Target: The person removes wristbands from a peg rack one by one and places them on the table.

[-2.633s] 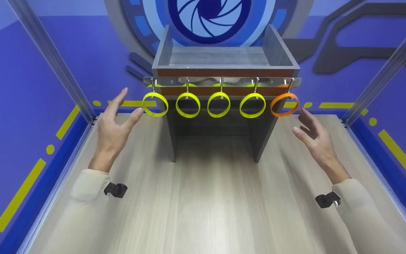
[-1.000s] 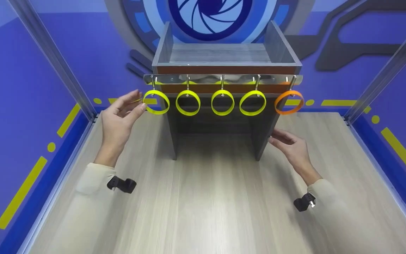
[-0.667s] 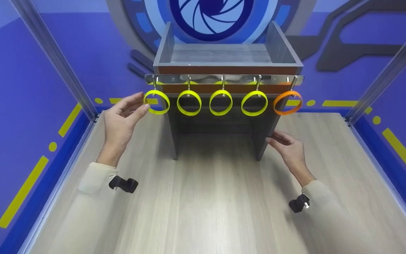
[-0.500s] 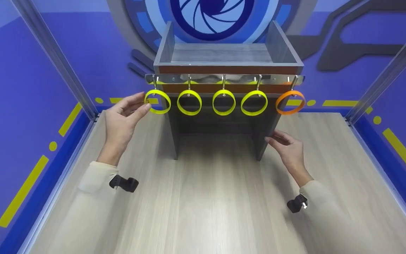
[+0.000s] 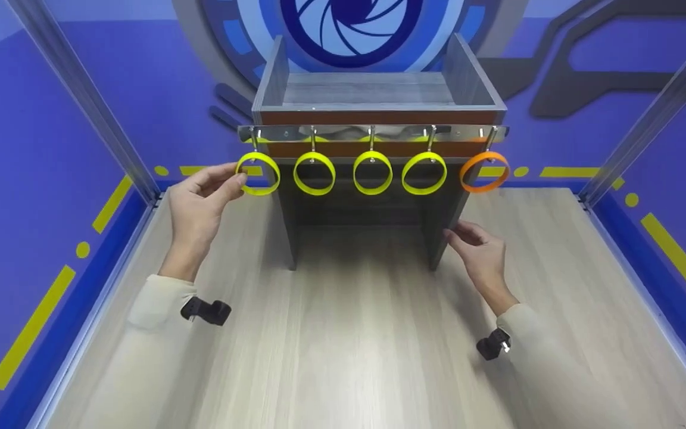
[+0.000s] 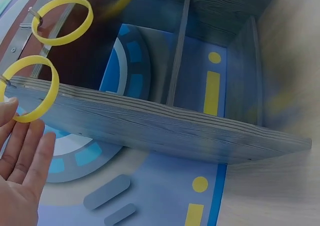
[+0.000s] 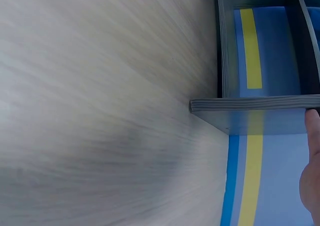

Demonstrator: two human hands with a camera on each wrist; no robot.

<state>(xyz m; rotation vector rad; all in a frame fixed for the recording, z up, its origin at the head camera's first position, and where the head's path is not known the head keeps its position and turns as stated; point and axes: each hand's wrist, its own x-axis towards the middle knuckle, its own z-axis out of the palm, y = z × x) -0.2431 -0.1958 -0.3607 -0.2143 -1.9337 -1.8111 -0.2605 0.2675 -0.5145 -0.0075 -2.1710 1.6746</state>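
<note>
My left hand (image 5: pixel 197 208) pinches the left edge of the leftmost yellow ring (image 5: pixel 277 182) between thumb and fingers. This ring still hangs on its metal hook, and in the left wrist view the yellow ring (image 6: pixel 54 92) has the fingers (image 6: pixel 31 145) at its lower rim. More yellow rings (image 5: pixel 314 192) and one orange ring (image 5: pixel 485 189) hang in a row from the metal hook rail (image 5: pixel 349 132). Lower down on the right, my right hand (image 5: pixel 481 253) touches the grey side panel (image 5: pixel 443 229) of the wooden shelf with its fingertips; a digit (image 7: pixel 314 128) shows right at the panel's edge.
The shelf (image 5: pixel 373 108) stands on the pale wood tabletop (image 5: pixel 355 351), with an open tray-like top and a hollow below. Blue printed walls (image 5: pixel 140 89) enclose the back and sides, with metal posts (image 5: pixel 75 89) at the corners.
My left hand has moved in and taken hold of the leftmost yellow ring. My right hand has come down and left from beside the orange ring to the shelf's side panel.
</note>
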